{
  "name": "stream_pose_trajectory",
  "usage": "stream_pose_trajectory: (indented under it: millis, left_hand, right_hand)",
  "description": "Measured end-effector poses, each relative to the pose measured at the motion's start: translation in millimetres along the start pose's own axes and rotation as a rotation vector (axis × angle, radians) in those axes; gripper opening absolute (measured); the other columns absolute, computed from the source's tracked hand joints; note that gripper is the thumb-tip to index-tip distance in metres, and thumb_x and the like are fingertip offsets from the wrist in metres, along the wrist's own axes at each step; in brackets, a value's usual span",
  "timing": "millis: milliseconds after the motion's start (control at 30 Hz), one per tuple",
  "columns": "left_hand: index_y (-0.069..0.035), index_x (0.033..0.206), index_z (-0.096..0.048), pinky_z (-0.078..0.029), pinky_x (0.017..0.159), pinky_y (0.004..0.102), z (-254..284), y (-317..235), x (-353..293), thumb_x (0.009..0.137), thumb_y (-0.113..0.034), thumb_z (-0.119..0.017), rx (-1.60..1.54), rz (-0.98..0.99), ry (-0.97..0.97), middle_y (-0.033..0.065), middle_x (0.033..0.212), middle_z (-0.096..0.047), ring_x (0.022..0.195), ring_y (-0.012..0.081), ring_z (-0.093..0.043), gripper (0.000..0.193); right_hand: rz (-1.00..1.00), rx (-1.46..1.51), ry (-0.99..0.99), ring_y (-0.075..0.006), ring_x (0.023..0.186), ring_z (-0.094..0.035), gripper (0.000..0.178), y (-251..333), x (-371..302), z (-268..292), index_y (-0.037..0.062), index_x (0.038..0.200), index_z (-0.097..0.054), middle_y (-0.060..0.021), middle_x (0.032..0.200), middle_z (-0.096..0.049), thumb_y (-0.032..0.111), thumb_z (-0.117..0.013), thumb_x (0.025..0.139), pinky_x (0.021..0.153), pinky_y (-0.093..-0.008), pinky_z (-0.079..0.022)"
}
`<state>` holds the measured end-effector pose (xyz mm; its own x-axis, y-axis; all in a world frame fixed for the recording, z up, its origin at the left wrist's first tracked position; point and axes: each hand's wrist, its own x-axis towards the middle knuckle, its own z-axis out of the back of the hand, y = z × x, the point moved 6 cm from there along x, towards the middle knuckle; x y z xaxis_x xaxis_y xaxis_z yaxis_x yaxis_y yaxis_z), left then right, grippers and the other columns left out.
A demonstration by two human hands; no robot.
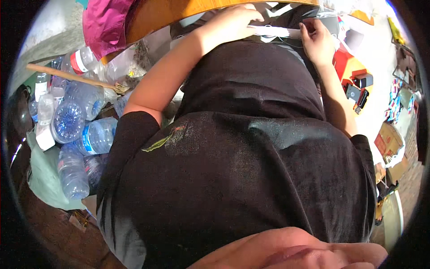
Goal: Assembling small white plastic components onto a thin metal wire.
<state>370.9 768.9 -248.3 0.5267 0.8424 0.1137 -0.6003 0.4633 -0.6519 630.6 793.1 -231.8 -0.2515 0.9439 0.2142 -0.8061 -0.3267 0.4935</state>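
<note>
My black shirt (251, 148) fills most of the view, and both forearms reach up to the top edge. My left hand (233, 20) lies over the left end of a white strip of fabric (275, 31), pressing it down on a dark surface. My right hand (318, 42) has its fingers curled at the strip's right end and pinches it. More white pieces (273, 6) lie just beyond the strip, partly hidden by the hands.
A heap of empty plastic bottles (80, 121) lies at the left with a wooden stick (67, 76) across it. A magenta cloth (105, 22) hangs by a wooden tabletop (179, 11). Small red and black boxes (356, 78) and a cardboard box (387, 141) sit at the right.
</note>
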Motion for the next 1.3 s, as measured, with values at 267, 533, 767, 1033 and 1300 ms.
stream_pose_trajectory:
  millis: [267, 533, 767, 1033, 1300]
  left_hand:
    - [-0.007, 0.105, -0.080, -0.057, 0.086, 0.0435, -13, 4, 7, 0.094, -0.024, -0.074, -0.013, 0.085, 0.164, 0.0127, 0.100, -0.075, 0.094, 0.0328, -0.073, 0.021]
    - [-0.002, 0.108, -0.075, -0.054, 0.079, 0.0294, 3, -6, -8, 0.101, -0.013, -0.071, -0.493, 0.261, -0.063, 0.0034, 0.091, -0.071, 0.086, 0.0123, -0.068, 0.014]
    - [0.000, 0.109, -0.074, -0.054, 0.081, 0.0290, 0, -3, -9, 0.101, -0.013, -0.072, -0.434, 0.347, -0.004, 0.0037, 0.093, -0.073, 0.087, 0.0107, -0.067, 0.015]
    - [0.001, 0.124, -0.071, -0.058, 0.097, 0.0423, 1, -10, -5, 0.097, -0.029, -0.076, -0.216, 0.255, -0.045, 0.0223, 0.113, -0.075, 0.111, 0.0342, -0.074, 0.041]
    - [-0.004, 0.130, -0.068, -0.052, 0.108, 0.0434, 27, -47, -6, 0.098, -0.037, -0.075, -0.105, 0.085, 0.130, 0.0198, 0.132, -0.068, 0.128, 0.0339, -0.064, 0.047]
  right_hand:
    - [-0.041, 0.017, 0.017, -0.0351, 0.084, -0.073, 0.022, -5, -1, -3, 0.0080, 0.102, -0.072, -0.0145, 0.090, -0.074, 0.028, -0.077, 0.095, 0.078, -0.0454, -0.057]
    - [-0.092, 0.181, 0.017, -0.0334, 0.091, -0.072, 0.016, 3, -5, 13, 0.0062, 0.102, -0.073, -0.0149, 0.095, -0.074, 0.021, -0.076, 0.095, 0.081, -0.0432, -0.056]
    - [0.178, 0.069, 0.146, -0.0319, 0.100, -0.070, 0.020, 32, -24, 25, 0.0076, 0.106, -0.076, -0.0111, 0.104, -0.074, 0.018, -0.080, 0.089, 0.090, -0.0422, -0.055]
    - [0.258, -0.348, 0.582, -0.0289, 0.118, -0.063, 0.019, 12, -42, 0, 0.0108, 0.104, -0.080, -0.0078, 0.121, -0.073, 0.024, -0.075, 0.091, 0.104, -0.0441, -0.048]
    - [-0.025, 0.343, 0.498, -0.0201, 0.094, -0.072, 0.010, 21, -33, 35, -0.0008, 0.103, -0.077, -0.0094, 0.097, -0.074, 0.005, -0.075, 0.095, 0.091, -0.0309, -0.052]
